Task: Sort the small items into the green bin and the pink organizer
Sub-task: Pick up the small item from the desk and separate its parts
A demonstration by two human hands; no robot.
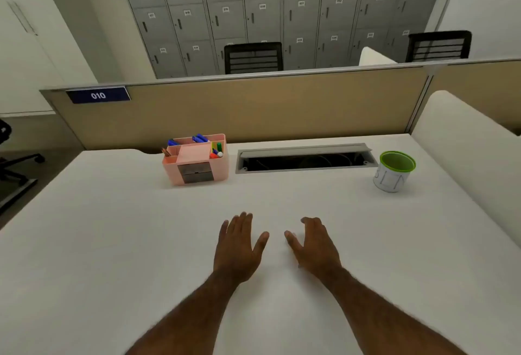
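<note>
The pink organizer stands at the back left of the white desk. It holds blue pens, a pink note pad, and green and orange markers, and has two grey drawers in front. At the back right stands the green bin, a small white cup with a green rim; I cannot see inside it. My left hand and my right hand lie flat, palms down, side by side on the desk's middle, fingers apart and holding nothing. Both are well in front of the two containers.
An open cable tray is cut into the desk between organizer and bin. A tan partition closes the far edge, a white divider the right side. Grey lockers and black chairs stand beyond.
</note>
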